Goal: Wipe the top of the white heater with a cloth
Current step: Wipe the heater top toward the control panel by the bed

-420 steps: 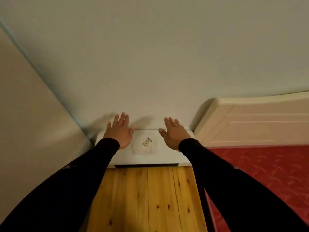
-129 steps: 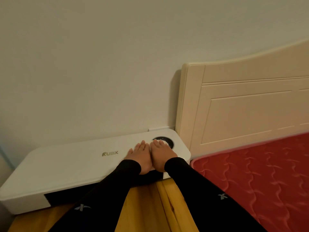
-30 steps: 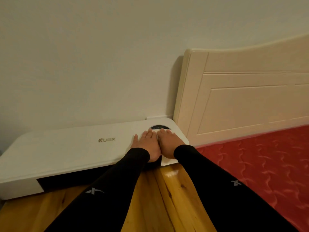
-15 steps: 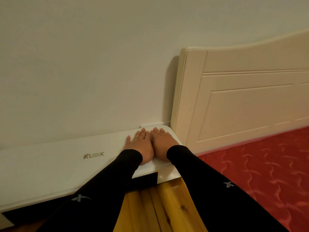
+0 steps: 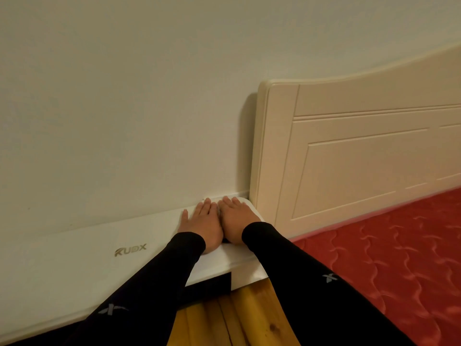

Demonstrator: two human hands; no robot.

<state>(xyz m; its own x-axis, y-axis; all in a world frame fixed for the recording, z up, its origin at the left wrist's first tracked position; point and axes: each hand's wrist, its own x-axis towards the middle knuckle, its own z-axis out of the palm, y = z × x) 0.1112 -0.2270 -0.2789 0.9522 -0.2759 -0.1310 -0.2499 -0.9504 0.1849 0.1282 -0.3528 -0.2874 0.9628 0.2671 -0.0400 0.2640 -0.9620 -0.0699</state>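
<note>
Long white plastic heater [image 5: 74, 260], gold logo: lies along the wall. Left hand [image 5: 203, 224] and right hand [image 5: 234, 221]: flat, fingers straight, side by side, now at its far right end, having slid rightward. Cloth: a sliver possibly under the palms. Cream wooden headboard [image 5: 349, 156] blocks further travel; open run lies leftward.

The long white plastic heater [image 5: 74, 255] bore gold lettering on top. Right of it stood a cream panelled wooden headboard [image 5: 361, 156], then a red quilted mattress [image 5: 389, 258] with wavy stitching. Black sleeves [image 5: 154, 283] carried grey X marks.
</note>
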